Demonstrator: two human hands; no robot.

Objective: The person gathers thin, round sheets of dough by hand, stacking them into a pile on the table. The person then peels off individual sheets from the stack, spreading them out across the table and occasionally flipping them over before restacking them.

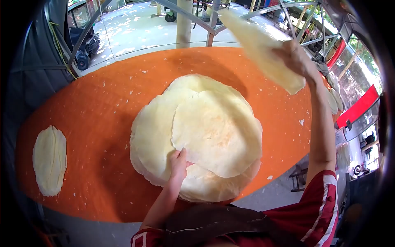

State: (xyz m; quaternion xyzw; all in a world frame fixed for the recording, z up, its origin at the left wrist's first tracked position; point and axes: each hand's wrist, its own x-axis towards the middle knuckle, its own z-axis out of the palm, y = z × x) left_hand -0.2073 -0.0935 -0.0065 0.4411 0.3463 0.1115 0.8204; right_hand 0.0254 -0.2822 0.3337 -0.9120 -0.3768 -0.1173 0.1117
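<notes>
Head view: my left hand (179,162) lies flat on the stack of thin round dough sheets (156,123) in the middle of the orange counter (103,103). Its grip is loose and holds nothing, with the fingers at the near edge of the top sheet (218,131); I judge it steadies the pile. My right hand (297,61) is raised over the far right, its grip closed on a lifted sheet (259,49) hanging clear of the stack. That sheet is blurred, so I cannot make out its upper edge. A lone sheet (49,160) lies well apart at the left. The counter's near rim is cut off by my body.
</notes>
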